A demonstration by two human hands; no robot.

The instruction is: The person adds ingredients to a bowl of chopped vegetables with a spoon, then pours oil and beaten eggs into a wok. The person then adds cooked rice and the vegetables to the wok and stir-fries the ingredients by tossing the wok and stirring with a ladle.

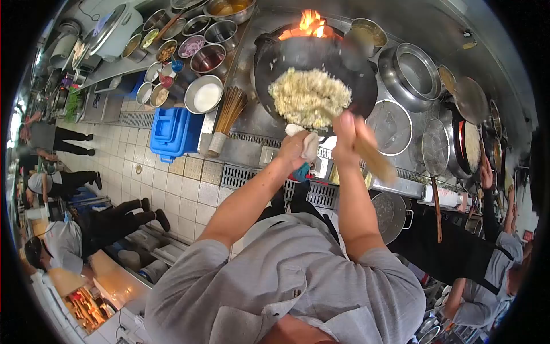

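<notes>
Fried-rice-like food fills the middle of a large dark wok, with flames rising at its far edge. At the wok's near rim, my left hand is closed on a white cloth. Over the near right side of the wok, my right hand is wrapped round the wooden handle of a utensil, blurred by motion. The utensil's head is hard to make out and seems to reach into the food.
Metal bowls of ingredients stand at the upper left, near a bamboo brush and a blue bin. A strainer and steel basins lie right of the wok. A co-worker stands at another wok, far right; other people are at the left.
</notes>
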